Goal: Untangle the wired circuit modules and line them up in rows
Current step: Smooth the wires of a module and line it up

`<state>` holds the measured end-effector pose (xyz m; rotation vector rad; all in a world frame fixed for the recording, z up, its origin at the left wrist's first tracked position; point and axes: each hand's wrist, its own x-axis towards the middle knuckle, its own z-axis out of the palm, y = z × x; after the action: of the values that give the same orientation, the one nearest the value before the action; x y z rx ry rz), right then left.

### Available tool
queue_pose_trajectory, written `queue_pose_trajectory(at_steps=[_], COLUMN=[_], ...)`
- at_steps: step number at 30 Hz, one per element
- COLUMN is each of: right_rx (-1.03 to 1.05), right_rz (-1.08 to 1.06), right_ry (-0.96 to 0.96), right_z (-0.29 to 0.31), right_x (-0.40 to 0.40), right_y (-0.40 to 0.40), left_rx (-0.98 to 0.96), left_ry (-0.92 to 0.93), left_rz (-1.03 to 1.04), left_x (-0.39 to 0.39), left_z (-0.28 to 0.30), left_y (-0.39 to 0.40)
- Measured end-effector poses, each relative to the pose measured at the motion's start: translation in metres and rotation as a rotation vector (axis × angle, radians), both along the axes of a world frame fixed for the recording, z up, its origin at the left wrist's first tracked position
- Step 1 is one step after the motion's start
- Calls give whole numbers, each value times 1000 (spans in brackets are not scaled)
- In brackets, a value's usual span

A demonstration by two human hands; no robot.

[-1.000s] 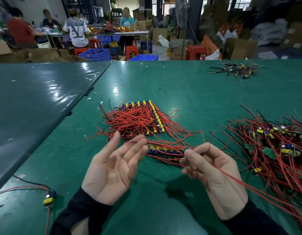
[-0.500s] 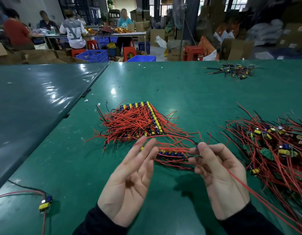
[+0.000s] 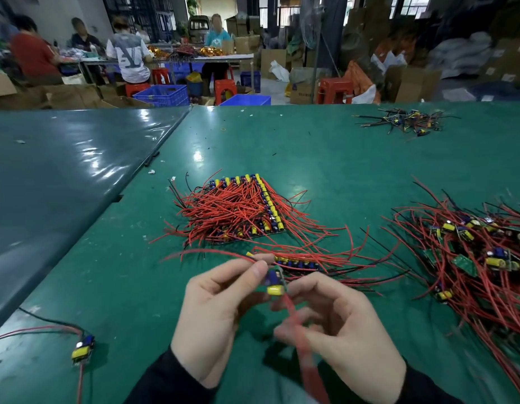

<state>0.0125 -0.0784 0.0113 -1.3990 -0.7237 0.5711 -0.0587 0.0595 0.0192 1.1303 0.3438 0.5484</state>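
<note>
A small circuit module [image 3: 275, 283] with a yellow and a blue part hangs between both hands above the green table [image 3: 311, 158]. My left hand [image 3: 218, 313] pinches its upper left side and a red wire. My right hand [image 3: 340, 328] grips its right side, and a blurred red wire runs down from it. Just behind lies a short row of modules [image 3: 296, 263]. Farther back sits a neat block of lined-up modules [image 3: 247, 211] under red wires. A tangled pile of modules [image 3: 474, 258] lies to the right.
One loose module [image 3: 83, 346] with red and black wires lies at the near left. A small heap of black-wired parts [image 3: 404, 121] sits at the far right. A darker table [image 3: 63, 176] adjoins on the left. People work at a distant bench.
My left hand was open with spread fingers; it has closed on the module. Both hands came together, and the module drawn in by its red wire now sits between them.
</note>
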Motion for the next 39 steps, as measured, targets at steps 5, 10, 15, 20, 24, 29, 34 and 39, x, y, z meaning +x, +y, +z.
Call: queue_pose_trajectory(at_steps=[5, 10, 15, 20, 24, 29, 34, 39], right_rx=[16, -17, -70, -131, -111, -112, -118, -144], right_rz=[12, 157, 98, 132, 132, 146, 114, 147], right_ry=[154, 305, 152, 57, 100, 186, 138, 27], right_z=[4, 7, 7, 1, 4, 0, -2, -2], right_x=[15, 7, 9, 9, 7, 5, 3, 5], right_y=[-3, 2, 1, -3, -1, 0, 2, 0], left_rx=[67, 153, 245, 216, 244, 272, 211, 196], left_ry=[51, 61, 77, 118, 105, 74, 55, 40], left_rz=[-25, -62, 14, -52, -87, -101, -117, -162], left_x=[-3, -3, -2, -3, -5, -5, -4, -3], left_z=[2, -4, -5, -9, -9, -8, -10, -11], left_y=[9, -8, -9, -10, -9, -13, -14, -14])
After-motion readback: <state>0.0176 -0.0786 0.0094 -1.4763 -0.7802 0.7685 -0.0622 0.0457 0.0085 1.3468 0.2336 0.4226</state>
